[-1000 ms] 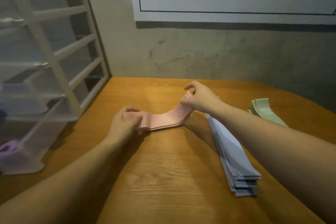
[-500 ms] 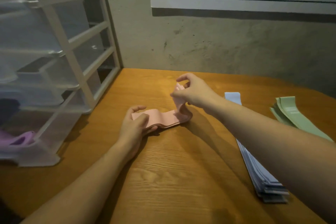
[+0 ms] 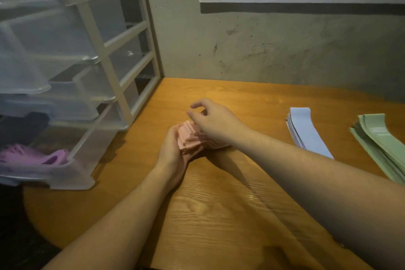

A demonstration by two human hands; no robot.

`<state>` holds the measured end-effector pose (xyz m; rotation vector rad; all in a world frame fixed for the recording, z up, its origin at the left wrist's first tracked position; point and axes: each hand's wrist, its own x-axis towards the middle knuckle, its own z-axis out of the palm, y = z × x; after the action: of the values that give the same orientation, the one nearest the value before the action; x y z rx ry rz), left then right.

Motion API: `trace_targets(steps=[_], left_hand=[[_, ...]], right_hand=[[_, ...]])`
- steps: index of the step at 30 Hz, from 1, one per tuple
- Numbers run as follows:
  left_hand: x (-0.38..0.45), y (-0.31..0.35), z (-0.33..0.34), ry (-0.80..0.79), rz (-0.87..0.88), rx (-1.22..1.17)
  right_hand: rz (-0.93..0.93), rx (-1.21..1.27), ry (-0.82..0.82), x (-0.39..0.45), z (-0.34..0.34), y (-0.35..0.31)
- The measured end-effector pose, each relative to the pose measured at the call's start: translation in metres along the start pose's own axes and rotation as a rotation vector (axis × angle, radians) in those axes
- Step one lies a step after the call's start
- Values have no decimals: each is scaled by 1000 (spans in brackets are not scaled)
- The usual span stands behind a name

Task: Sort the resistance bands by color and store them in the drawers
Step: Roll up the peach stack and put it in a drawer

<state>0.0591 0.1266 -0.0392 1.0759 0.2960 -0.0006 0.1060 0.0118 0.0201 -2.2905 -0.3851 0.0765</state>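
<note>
Left hand (image 3: 173, 149) grips the folded pink bands (image 3: 189, 137) | right hand (image 3: 213, 124) rests on them, fingers loosely curled | blue bands (image 3: 306, 131), green bands (image 3: 377, 138) lie on the worktop (image 3: 219, 215)

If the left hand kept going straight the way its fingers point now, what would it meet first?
The left hand already grips the folded pink bands, so they travel with it. Past them, the line probably runs over bare table to the wall; depth is unclear.
</note>
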Motion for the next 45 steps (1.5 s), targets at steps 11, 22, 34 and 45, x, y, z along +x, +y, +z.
trace_targets(steps=[11,22,34,45], left_hand=[[-8,-1,3,-30,-18,44],[-13,17,-17,-97,68,640],[-25,12,-39,-273,439,859],[-18,-3,-53,-296,455,1011]], right_hand=[[94,363,-22,-8,-19,20],[294,225,-144,-24,-40,85],[-126,0,-212,-45,-37,95],[-211,-104,-123,-49,-14,89]])
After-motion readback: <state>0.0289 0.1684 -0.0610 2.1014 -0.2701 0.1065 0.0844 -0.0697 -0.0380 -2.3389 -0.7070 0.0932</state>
